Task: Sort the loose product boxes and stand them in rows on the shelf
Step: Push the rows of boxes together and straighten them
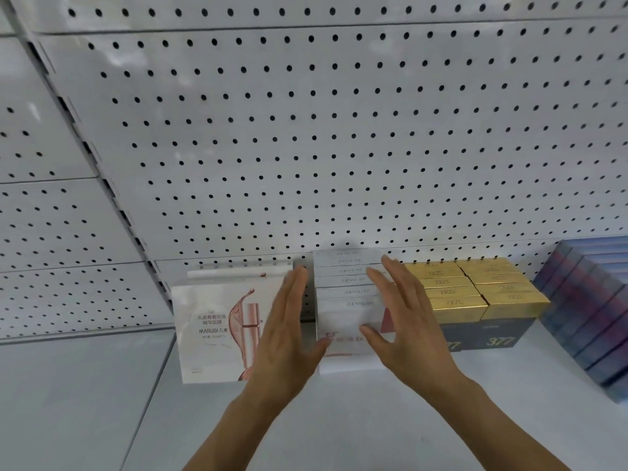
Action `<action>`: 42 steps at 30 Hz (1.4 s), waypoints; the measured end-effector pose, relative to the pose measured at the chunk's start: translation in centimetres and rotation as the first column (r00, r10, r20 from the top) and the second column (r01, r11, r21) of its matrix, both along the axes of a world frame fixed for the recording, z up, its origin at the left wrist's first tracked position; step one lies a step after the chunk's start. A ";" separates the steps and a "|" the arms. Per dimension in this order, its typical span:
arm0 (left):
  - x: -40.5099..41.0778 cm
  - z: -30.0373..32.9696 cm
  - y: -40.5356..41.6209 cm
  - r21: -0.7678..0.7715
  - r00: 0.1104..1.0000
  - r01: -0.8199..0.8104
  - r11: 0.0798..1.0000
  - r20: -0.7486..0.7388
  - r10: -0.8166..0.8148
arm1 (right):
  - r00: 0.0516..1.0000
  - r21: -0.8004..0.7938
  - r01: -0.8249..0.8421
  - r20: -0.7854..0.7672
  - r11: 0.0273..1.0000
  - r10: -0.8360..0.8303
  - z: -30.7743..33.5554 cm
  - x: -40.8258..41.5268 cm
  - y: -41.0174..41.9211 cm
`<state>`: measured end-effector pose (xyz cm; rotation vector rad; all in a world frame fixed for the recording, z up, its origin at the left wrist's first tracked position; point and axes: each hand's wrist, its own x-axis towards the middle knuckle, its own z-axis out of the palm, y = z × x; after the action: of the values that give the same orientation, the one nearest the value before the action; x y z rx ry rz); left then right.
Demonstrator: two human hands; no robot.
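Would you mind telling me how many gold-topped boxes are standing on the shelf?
10 visible gold-topped boxes in two rows right of the white boxes: five left, five right. The right hand covers the left row's edge, so more may be hidden.

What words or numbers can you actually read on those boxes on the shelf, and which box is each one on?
"MARUBI", beside Chinese characters too small to read: front of the white and pink box on the left.
"ZHENXI...", faint and partly blurred: top edges of the white boxes between the two hands.
Red print on the front white box: too blurred to read.
"ZKZU", uncertain: gold tops of the gold and navy boxes.
"377": their dark fronts.
Blue boxes at right: no readable text.
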<state>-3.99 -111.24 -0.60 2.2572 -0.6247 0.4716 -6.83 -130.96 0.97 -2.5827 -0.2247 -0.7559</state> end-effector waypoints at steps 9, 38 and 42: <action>5.0 0.6 9.2 0.631 0.974 -0.212 0.746 0.198 0.109 | 0.998 -0.343 0.053 -0.015 0.938 -0.061 0.2 0.2 0.3; 8.1 -0.3 7.7 0.377 0.882 -0.362 0.853 0.435 0.182 | 0.998 -0.341 0.052 -0.014 0.939 -0.061 -0.2 0.9 0.9; 8.4 -0.1 7.7 0.375 0.877 -0.369 0.850 0.443 0.186 | 0.999 -0.338 0.048 -0.007 0.940 -0.054 -0.3 0.9 0.8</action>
<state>4.36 -103.57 -0.72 2.7439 -0.6468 1.0421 -5.94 -130.18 0.67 -2.9277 -0.3075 -0.7711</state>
